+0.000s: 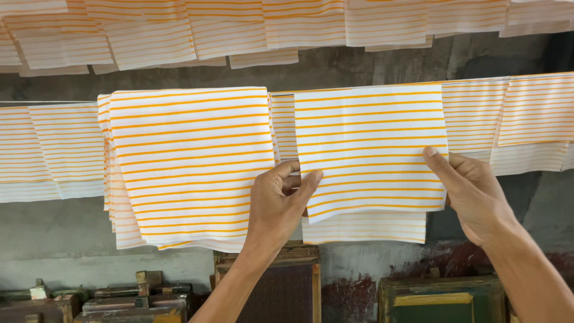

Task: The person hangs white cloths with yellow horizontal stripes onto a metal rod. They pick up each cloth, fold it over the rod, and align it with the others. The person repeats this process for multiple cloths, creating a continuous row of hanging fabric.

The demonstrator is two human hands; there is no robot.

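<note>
While gripped, striped sheet (371,149) between hands

The right hand (472,197) covers the lower right corner of the striped sheet (371,149), and its forearm runs off the bottom right edge. The left hand (278,206) hides the sheet's lower left edge, fingers tucked behind it. Left of that hand, a thick stack of striped sheets (188,164) buries its back layers. Above both hands, the upper row of sheets (239,30) is cut by the top edge. Below the wrists, the wooden frames (287,287) are cropped and dim.
</note>
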